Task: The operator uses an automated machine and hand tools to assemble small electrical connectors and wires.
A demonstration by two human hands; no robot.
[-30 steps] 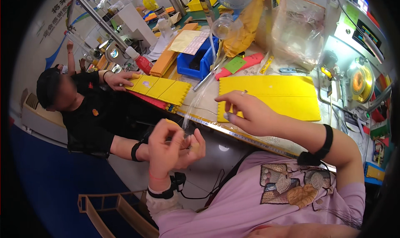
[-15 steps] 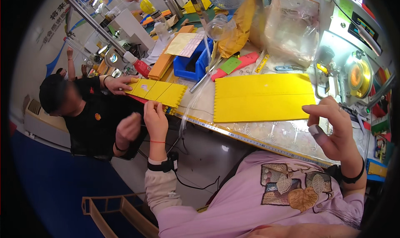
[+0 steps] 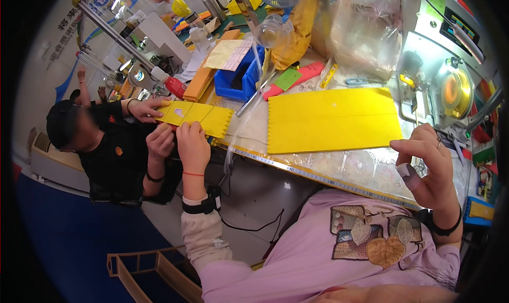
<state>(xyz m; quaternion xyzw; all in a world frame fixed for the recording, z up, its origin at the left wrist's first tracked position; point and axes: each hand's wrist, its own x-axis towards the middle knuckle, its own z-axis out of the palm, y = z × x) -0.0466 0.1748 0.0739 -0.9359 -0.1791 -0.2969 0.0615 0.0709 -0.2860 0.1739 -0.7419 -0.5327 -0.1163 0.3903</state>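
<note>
Yellow strip (image 3: 196,115), long axis left-right, beyond left hand (image 3: 193,146): fingers bunched, hold unclear; right hand (image 3: 426,164) farther, fingers parted

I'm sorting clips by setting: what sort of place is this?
Probably a workshop: a lit white machine with a yellow spool at the right, and a notched yellow board on a table whose near edge bears a measuring strip.

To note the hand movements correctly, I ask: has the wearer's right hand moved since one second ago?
Yes. Judged against the large yellow board, the right hand has moved rightward, from over the board's left part to near its lower right corner.
</note>
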